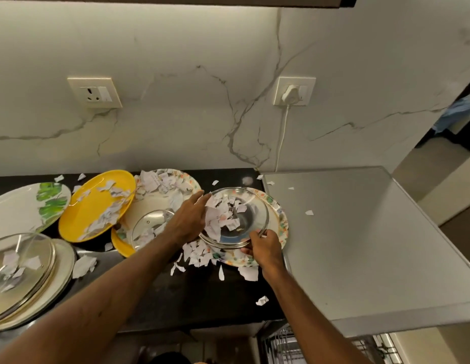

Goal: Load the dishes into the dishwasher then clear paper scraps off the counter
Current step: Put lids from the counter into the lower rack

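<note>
A clear glass bowl (pixel 245 219) full of torn paper scraps (pixel 220 219) is tilted on a floral plate (pixel 280 224) on the black counter (pixel 202 292). My right hand (pixel 262 248) grips the bowl's near rim. My left hand (pixel 189 219) reaches with straight fingers into the bowl's left side, touching the scraps. To the left lie a yellow plate (pixel 94 206), a second floral plate (pixel 176 185) and a small glass bowl (pixel 150 227), all strewn with paper.
A leaf-print plate (pixel 26 206) and a glass lid on stacked plates (pixel 21 274) sit far left. A grey dishwasher top (pixel 360 245) adjoins the counter on the right, with its rack (pixel 289 348) showing below. Loose scraps (pixel 248 273) litter the counter. A plugged white cable (pixel 282 135) hangs down the wall.
</note>
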Available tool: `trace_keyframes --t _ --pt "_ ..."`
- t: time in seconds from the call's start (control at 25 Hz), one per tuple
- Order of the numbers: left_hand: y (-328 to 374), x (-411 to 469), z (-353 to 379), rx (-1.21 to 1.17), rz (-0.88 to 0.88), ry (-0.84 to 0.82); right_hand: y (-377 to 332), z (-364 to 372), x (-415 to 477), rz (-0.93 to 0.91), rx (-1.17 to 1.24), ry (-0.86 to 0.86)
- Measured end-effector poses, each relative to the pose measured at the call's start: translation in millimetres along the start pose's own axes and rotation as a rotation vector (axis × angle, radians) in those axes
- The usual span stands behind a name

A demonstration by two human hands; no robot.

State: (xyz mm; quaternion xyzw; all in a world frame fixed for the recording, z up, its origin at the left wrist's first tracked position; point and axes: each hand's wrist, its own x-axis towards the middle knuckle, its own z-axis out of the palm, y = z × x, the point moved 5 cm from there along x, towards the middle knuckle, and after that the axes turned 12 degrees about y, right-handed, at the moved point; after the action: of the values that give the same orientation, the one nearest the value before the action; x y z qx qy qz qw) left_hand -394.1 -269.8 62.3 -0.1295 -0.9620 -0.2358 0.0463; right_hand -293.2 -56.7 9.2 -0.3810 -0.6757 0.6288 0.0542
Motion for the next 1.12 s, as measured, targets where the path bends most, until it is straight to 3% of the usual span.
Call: trace_keyframes --t 0.08,0.2,0.32,0.48,0.6,0.68,0.76,0.84,0.96,1.04,1.12 --pt "15.9 7.5 -3.4 0.04 0.221 0.002 -3.3 -5.3 -1.7 -0.036 0.008 0.015" --pt "57.4 3.5 5.0 0.043 0.563 -0.223 -11.4 -4.1 -3.4 -0.104 -0.039 0.05" --pt "59.1 3.8 27.8 0.099 0.504 -0.466 -22.7 4.9 -4.6 -0.119 -0.015 0.016" --pt "26.2 36.6 23.9 0.249 0.392 -0.449 -41.0 9.9 -5.2 -0.151 0.014 -0.03" --pt "-13.0 62.0 4.3 0.451 0.248 -0.295 -47.3 9.9 -5.9 -0.211 -0.025 -0.03" --pt "-37.0 74.3 -13.5 0.446 0.008 -0.101 -50.3 11.9 -6.9 -0.244 -0.063 -0.034" --pt "-41.7 83.2 -28.6 0.407 -0.092 0.077 -53.0 14.4 -7.6 -0.272 -0.084 -0.045" --pt "-19.8 87.5 -32.3 0.313 0.102 0.071 -54.0 17.7 -7.0 -0.27 -0.089 -0.054" --pt "11.4 70.9 -5.2 0.225 0.466 -0.303 -55.5 24.0 -7.4 -0.262 -0.102 -0.034" --pt "-6.1 67.2 7.9 0.335 0.467 -0.377 -57.7 27.4 -6.4 -0.261 -0.096 -0.024" --pt "-35.7 76.8 -0.5 0.472 0.284 -0.243 -61.0 28.9 -5.7 -0.271 -0.082 -0.031"
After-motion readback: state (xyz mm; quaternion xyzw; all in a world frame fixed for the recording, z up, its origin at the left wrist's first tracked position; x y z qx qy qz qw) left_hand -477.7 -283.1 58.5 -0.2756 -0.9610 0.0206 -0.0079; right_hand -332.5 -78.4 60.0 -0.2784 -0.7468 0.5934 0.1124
